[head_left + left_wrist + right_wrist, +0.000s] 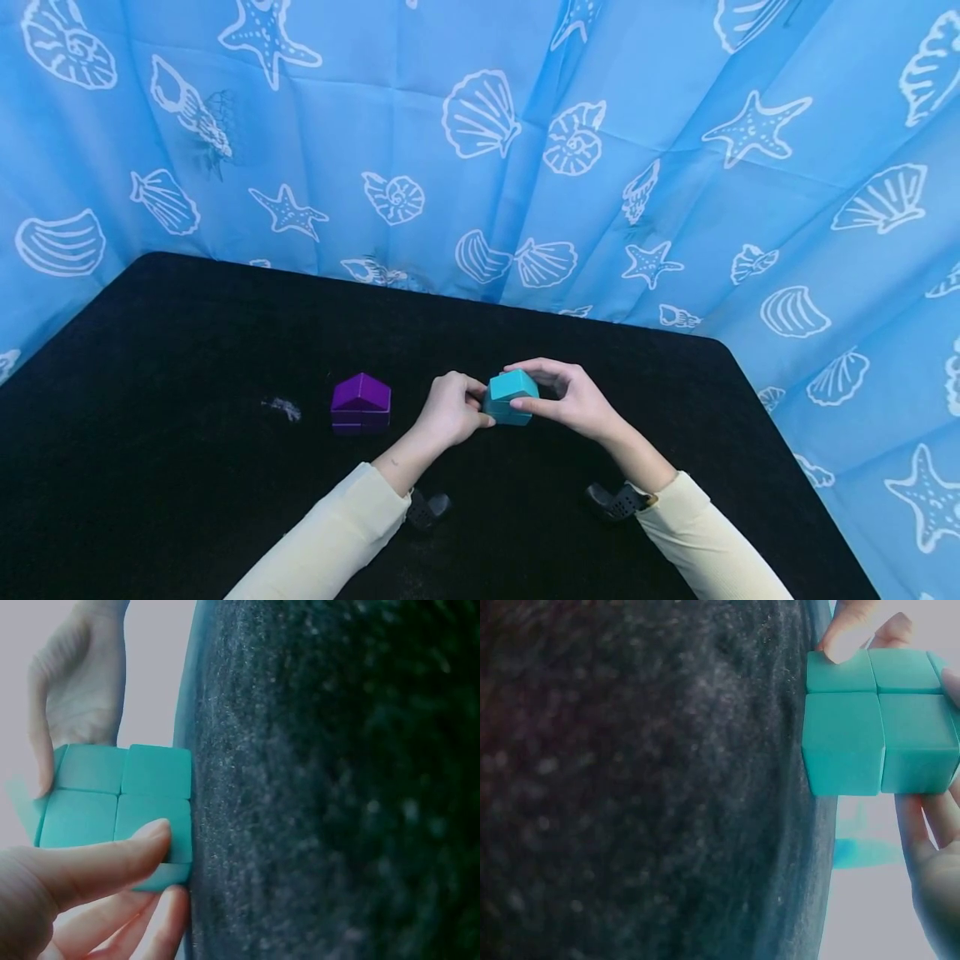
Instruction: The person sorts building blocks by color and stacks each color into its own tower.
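A teal block (513, 385) with a peaked, house-like top is between my hands; the wrist views show it made of several smaller cube-like pieces with seams. My left hand (447, 408) pinches its lower left part, thumb on the near face and fingers round the side, as the left wrist view shows. My right hand (576, 400) holds the upper right part, thumb on the near side and forefinger over the back. Its underside appears to sit on the table. To the left of my left hand stands a similar purple block (362, 405), touched by neither hand.
A black cloth-covered table (187, 483) lies under everything. Behind it hangs a blue curtain (420, 108) with white shells and starfish. A whitish mark (282, 408) shows on the cloth, left of the purple block. Black wrist devices (429, 510) sit under both cuffs.
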